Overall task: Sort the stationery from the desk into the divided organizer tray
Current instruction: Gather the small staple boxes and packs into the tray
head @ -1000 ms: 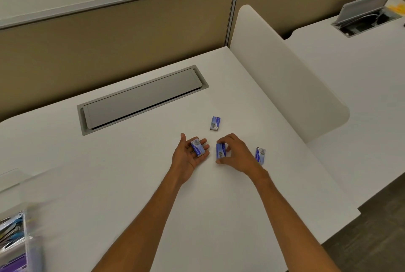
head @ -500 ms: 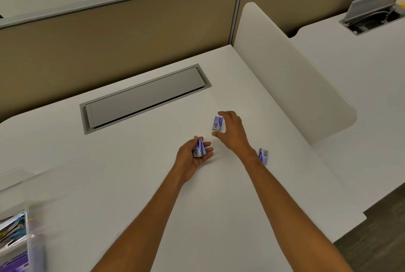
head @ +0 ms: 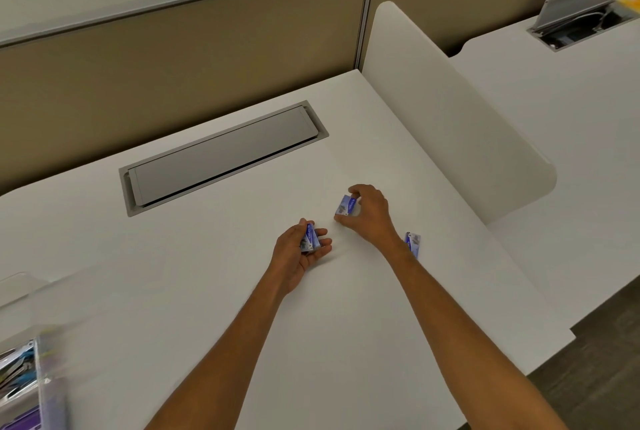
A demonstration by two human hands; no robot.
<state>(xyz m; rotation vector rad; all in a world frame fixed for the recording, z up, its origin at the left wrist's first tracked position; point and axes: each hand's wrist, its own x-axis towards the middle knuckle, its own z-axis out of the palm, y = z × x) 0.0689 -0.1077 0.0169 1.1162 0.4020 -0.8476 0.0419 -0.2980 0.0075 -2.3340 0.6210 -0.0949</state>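
Note:
My left hand (head: pixel 300 252) lies palm up on the white desk (head: pixel 207 291), curled around small blue staple boxes (head: pixel 309 239). Just to its right, my right hand (head: pixel 367 213) pinches another small blue box (head: pixel 345 205) between thumb and fingers, tilted off the desk. A third blue box (head: pixel 412 243) lies on the desk behind my right wrist, partly hidden by it. The clear divided organizer tray (head: pixel 41 374) sits at the bottom left corner, blurred, with several items inside.
A grey cable hatch (head: pixel 221 156) is sunk into the desk behind my hands. A white curved divider panel (head: pixel 450 111) stands along the desk's right side, with a second desk beyond. Tan partition walls run along the back. The desk's front right edge drops to dark floor.
My right hand put a box into my left palm, reached back to the far box and now grips it. My left fingers closed around the boxes.

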